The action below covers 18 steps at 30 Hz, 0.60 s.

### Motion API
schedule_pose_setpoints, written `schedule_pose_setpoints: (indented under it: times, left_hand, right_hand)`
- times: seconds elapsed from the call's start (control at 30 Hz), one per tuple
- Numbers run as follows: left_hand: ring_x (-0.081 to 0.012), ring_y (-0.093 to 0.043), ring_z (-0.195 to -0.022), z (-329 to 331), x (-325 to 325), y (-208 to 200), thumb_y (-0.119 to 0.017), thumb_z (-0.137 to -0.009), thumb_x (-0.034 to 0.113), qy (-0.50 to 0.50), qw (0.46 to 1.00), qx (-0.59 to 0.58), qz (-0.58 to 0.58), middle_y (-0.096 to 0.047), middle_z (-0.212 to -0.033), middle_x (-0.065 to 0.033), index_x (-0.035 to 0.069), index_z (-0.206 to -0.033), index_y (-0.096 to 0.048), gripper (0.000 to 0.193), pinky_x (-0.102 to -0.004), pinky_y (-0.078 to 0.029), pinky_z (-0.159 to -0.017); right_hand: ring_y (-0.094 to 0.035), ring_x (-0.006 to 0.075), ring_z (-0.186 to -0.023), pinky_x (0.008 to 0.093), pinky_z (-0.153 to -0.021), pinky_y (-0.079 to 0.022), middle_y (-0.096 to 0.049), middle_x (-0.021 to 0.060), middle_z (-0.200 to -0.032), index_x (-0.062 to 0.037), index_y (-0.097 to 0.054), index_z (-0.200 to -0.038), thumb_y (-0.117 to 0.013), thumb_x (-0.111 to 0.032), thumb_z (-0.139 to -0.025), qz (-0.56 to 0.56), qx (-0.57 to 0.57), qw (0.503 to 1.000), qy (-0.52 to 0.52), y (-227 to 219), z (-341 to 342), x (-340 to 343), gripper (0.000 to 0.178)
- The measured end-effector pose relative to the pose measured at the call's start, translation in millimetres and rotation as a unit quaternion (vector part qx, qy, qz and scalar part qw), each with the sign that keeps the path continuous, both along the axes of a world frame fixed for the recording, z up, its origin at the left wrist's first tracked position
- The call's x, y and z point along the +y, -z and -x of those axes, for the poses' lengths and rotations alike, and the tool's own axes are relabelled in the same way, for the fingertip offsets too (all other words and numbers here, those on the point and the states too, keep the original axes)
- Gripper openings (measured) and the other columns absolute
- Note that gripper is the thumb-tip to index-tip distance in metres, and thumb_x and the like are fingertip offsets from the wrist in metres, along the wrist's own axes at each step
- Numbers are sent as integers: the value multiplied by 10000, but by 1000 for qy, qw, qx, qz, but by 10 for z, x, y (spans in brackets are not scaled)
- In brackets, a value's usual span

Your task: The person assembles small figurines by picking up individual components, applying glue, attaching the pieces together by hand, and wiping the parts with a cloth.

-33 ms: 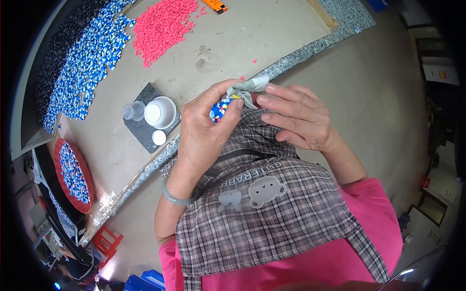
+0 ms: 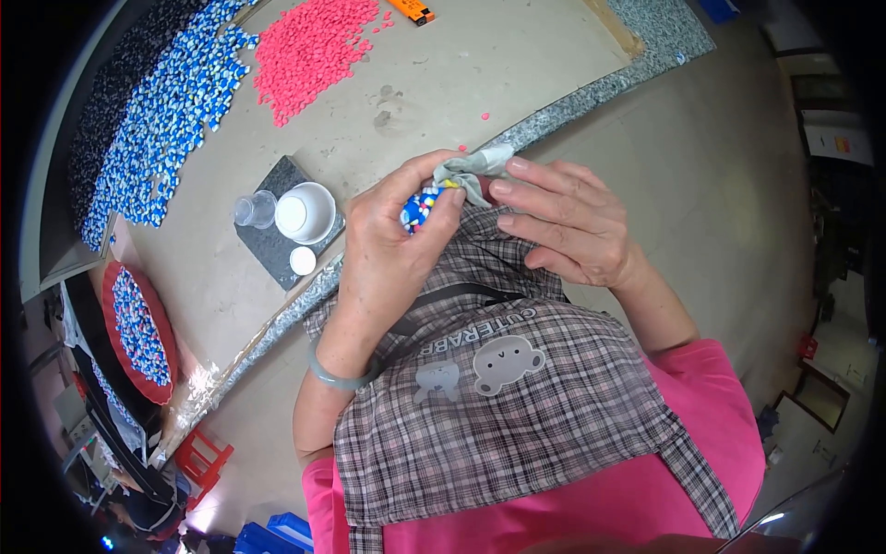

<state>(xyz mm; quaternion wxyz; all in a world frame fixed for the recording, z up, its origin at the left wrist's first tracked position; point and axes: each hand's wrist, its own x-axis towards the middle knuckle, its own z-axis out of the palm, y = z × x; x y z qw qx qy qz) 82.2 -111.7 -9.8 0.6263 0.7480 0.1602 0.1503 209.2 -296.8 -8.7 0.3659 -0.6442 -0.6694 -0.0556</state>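
My left hand (image 2: 392,226) is closed round a small blue-and-white speckled bundle (image 2: 423,209) with bits of red and yellow in it. From the top of the bundle a limp, crumpled pale grey-green piece (image 2: 475,166) sticks out; I cannot tell if it is cloth or rubber. Just to its right is my right hand (image 2: 572,222), fingers stretched out and apart, the fingertips close to the pale piece. Something dark reddish shows between the pale piece and those fingertips, mostly hidden. Both hands are above the table's near edge.
On a dark stone slab (image 2: 268,185) stand a white cup (image 2: 318,214), a clear cup (image 2: 258,210) and a white cap (image 2: 302,261). Pink pieces (image 2: 309,55) and blue-and-white pieces (image 2: 175,120) lie heaped farther back. A red basin (image 2: 159,369) of mixed pieces is at left; an orange tool (image 2: 413,10) lies behind.
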Motion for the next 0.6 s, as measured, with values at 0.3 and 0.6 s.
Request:
schedule_pose_setpoints:
  times: [0.3,0.6]
  left_hand:
    - [-115,-605,-685,12,1,-33,-664,-845,44,0,1000,4,8,-665,-805,-84,21,-1117,-653,273,-265,-484,-625]
    - [-307,-638,-718,-104,-163,-50,-649,-796,-14,60,963,-98,-243,-638,-849,-146,17,-1029,-637,235,-349,-509,-647]
  right_hand:
    - [-593,296,-1187,399,-836,-501,-663,113,-1195,-18,-710,-984,-700,-270,-802,3,-2,1000,15,15,3,16,311]
    - [-662,245,-1004,355,-705,-466,-660,79,-915,-12,-665,-814,-796,-134,-695,-10,-69,997,33,118,14,113,215]
